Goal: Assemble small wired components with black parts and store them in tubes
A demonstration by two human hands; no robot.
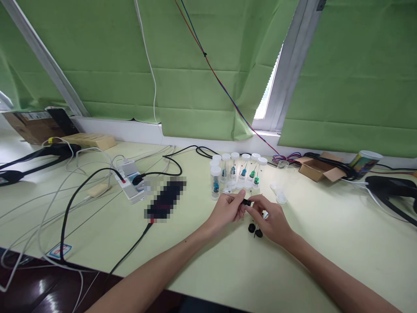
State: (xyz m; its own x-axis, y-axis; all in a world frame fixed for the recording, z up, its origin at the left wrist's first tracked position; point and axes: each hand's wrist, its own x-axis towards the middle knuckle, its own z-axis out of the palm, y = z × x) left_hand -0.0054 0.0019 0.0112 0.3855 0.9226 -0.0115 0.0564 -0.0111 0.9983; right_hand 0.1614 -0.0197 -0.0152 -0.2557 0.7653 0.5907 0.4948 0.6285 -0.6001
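Note:
My left hand (228, 208) pinches a small black part (246, 202) between thumb and fingers. The fingertips of my right hand (271, 221) close on the same part from the other side; its exact kind is too small to tell. Just below the right hand lie a round black piece (252, 228) and a second black piece (258, 233), with a thin pin beside them. A shiny silvery bit (265, 215) shows partly behind the right fingers. Beyond both hands stand several clear vials (215, 182) with white caps, holding blue or green pieces with thin stems.
White caps or lids (280, 198) lie right of the vials. A power strip (130, 189), a blurred-out dark device (165, 200) and many cables occupy the left. Farther right are an open cardboard box (316, 169), a printed canister (365, 163) and a black strap-like object (391, 189).

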